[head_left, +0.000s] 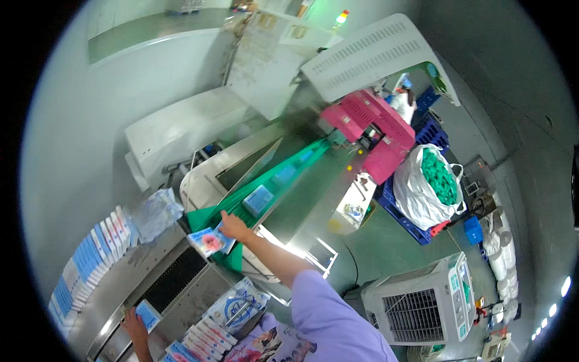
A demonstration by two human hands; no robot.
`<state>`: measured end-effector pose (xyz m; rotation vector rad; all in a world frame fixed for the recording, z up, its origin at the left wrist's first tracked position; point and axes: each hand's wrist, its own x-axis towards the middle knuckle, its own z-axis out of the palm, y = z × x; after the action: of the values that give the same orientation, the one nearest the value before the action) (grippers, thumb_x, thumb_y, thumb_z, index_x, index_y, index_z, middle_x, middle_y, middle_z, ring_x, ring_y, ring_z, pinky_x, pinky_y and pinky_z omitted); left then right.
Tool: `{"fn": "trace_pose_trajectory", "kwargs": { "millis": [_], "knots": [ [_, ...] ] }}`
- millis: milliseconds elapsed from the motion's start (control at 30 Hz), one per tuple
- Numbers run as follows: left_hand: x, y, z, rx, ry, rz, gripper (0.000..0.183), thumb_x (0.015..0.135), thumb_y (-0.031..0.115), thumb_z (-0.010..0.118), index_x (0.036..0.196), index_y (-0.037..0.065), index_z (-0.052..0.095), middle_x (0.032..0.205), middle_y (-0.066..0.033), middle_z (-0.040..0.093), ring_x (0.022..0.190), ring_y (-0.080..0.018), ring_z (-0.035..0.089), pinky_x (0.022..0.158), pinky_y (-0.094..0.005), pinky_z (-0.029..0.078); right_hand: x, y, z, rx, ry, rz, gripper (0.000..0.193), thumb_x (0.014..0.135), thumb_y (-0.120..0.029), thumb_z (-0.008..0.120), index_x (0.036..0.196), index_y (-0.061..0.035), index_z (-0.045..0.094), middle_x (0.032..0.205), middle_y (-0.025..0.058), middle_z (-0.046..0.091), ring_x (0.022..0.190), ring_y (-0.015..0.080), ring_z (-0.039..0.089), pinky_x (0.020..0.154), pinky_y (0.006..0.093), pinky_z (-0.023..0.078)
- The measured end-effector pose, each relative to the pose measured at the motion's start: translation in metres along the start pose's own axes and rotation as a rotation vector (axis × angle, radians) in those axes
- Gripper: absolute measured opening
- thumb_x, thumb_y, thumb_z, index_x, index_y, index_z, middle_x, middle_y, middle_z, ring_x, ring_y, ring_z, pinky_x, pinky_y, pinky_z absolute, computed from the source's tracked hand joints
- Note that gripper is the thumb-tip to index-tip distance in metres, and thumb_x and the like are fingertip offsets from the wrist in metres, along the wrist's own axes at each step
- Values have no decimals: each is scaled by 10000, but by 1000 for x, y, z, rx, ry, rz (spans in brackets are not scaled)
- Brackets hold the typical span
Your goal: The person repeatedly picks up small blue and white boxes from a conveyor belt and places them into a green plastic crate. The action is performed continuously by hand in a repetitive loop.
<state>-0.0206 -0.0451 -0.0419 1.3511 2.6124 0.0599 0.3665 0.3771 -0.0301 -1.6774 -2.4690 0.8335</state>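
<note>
In the head view, the right hand, left of centre, rests its fingers at a blue pack with a pink picture at the near end of a green conveyor belt; whether it grips cannot be told. A light-blue pack lies farther up the belt. At lower left, the left hand meets a blue-and-white pack, its grip unclear. A row of packs lines the steel tabletop.
</note>
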Motion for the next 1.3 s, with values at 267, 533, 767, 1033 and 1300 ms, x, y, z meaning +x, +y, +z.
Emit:
{"fn": "trace_pose_trajectory", "kwargs": {
  "millis": [267, 533, 767, 1033, 1300],
  "knots": [
    [35, 90, -21, -70, -277, 32, 419, 860, 88, 562, 1278, 64, 552, 1283, -137, 582, 1216, -325, 520, 1090, -556, 266, 30, 23, -24, 18, 23, 18, 430, 827, -196, 577, 1148, 76, 489, 986, 286, 651, 960, 431, 622, 849, 507, 505],
    [10, 4, -41, -214, 209, 31, 395, 872, 62, 536, 1267, 73, 538, 1305, -157, 545, 1242, -349, 473, 1062, -558, 298, -12, -3, -50, 101, 372, -229, 456, 866, -226, 654, 1237, 20, 552, 1231, 241, 575, 1168, 391, 526, 1001, 441, 424],
    [-9, -81, -47, 13, 5, -107, 309, 898, 178, 539, 1191, 86, 575, 1196, -136, 602, 1164, -335, 528, 992, -590, 336, -15, -23, -21, 290, 110, -236, 427, 885, -242, 643, 1214, 18, 559, 1132, 235, 625, 1054, 374, 603, 923, 420, 473],
    [1, -9, -26, -33, -74, -41, 284, 938, 248, 523, 1192, 137, 584, 1178, -63, 618, 1164, -260, 544, 1048, -633, 260, 1, -11, -12, 145, -33, -41, 664, 843, -291, 660, 1356, 36, 394, 1092, 327, 608, 1095, 466, 571, 954, 475, 452],
    [17, 73, -21, -94, -52, 29, 282, 945, 240, 509, 1203, 144, 572, 1177, -56, 615, 1186, -255, 535, 1063, -644, 246, 3, 22, -18, 14, -20, 1, 666, 834, -283, 683, 1346, 23, 387, 1219, 353, 524, 1130, 499, 524, 961, 489, 444]
  ]
}}
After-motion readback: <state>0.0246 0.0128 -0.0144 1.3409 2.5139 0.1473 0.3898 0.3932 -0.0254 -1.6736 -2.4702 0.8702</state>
